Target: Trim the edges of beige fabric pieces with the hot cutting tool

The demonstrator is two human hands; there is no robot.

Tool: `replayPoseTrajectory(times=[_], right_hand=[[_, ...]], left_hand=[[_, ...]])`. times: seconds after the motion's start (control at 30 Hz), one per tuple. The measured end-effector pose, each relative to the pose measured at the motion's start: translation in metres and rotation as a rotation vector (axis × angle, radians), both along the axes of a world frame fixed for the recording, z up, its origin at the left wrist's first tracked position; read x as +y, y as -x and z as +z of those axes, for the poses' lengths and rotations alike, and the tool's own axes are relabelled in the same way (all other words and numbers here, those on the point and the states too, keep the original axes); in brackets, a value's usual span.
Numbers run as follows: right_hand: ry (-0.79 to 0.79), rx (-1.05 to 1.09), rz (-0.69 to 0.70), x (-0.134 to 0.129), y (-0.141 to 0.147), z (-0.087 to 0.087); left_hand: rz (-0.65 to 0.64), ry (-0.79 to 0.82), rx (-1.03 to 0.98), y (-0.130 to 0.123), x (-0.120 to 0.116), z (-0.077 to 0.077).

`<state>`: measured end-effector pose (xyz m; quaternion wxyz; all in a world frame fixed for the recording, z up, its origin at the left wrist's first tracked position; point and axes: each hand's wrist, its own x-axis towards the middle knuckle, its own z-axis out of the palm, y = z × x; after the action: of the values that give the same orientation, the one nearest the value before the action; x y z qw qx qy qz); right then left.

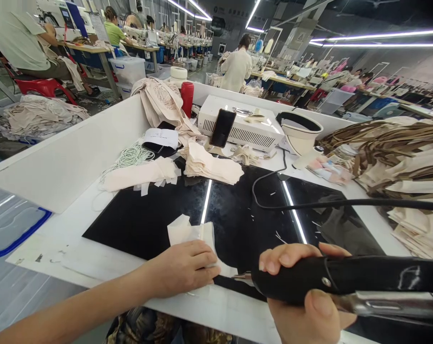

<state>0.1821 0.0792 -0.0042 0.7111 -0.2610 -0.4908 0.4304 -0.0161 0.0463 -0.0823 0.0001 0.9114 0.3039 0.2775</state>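
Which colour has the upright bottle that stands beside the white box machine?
The bottle is red; it shows in the head view.

A red bottle [187,99] stands just beside a white vented box [241,123], near what looks like a phone [222,128].

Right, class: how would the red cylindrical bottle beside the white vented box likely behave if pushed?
The red bottle stands upright and looks narrow for its height, so a high push could tip it. Its round sides suggest rolling once down. Its smooth wall looks stiff.
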Motion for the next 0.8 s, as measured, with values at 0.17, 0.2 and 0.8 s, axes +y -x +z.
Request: replayPoseTrajectory(times=[0.17,0.2,0.8], right_hand=[[0.022,-0.01,-0.011,-0.001,-0.001,-0.001],[0.019,-0.011,-0.015,-0.001,-0.001,-0.002],[-0.002,-0.035,-0.041,0.026,-0.011,-0.011]], left_hand=[[0.003,0.002,-0.003,0.001,0.0,0.001],[0.002,0.002,-0.005,0.001,0.0,0.002],[0.136,0.109,0.009,0.024,0.0,0.013]])
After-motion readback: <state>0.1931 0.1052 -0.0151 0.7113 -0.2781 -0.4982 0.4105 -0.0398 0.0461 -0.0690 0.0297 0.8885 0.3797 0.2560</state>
